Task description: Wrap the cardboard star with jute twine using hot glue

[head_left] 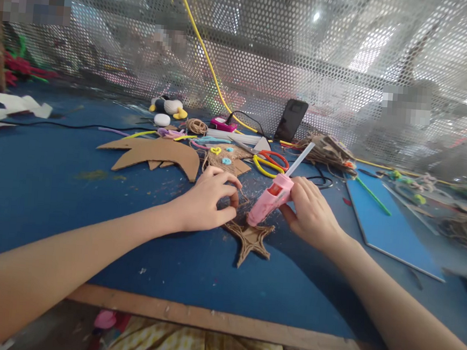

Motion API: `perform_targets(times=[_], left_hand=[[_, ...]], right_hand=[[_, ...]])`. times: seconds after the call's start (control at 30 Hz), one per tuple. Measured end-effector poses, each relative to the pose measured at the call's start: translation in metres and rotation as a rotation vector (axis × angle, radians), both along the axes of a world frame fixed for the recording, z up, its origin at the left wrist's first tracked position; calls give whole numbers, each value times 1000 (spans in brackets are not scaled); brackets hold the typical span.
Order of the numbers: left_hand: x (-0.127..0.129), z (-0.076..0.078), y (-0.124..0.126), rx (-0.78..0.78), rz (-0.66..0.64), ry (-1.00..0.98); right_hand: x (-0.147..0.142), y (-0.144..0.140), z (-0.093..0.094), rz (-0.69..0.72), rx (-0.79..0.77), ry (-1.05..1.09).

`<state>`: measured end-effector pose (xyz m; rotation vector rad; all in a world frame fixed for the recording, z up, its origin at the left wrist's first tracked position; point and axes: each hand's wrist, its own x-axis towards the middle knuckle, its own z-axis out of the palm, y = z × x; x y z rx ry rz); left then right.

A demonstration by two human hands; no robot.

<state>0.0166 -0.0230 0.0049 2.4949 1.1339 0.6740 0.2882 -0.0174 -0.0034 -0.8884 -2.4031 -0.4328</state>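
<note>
My right hand (310, 211) is closed around a pink hot glue gun (265, 205), which tilts nose down with a clear glue stick (300, 158) rising from its back. Its nozzle end is over a cardboard star (254, 237) whose edges are lined with brown twine; whether it touches cannot be seen. My left hand (213, 200) is beside the star's left arm, fingers curled toward the thumb in a loose pinch. A thin strand of twine (245, 198) shows at those fingertips, and the exact grip is partly hidden.
Behind my hands lie a cardboard cutout (150, 153), a twine-covered piece (219, 156), scissors (270, 163) and a twine coil (197, 126). A phone (292, 119) leans near the perforated metal screen (327, 53). A blue board (395, 225) lies to the right.
</note>
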Motion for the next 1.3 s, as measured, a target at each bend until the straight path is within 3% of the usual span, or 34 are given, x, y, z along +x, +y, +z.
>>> perform_targets(times=[1.3], left_hand=[[-2, -3, 2, -5, -31, 2]], right_hand=[[8, 4, 13, -16, 194, -72]])
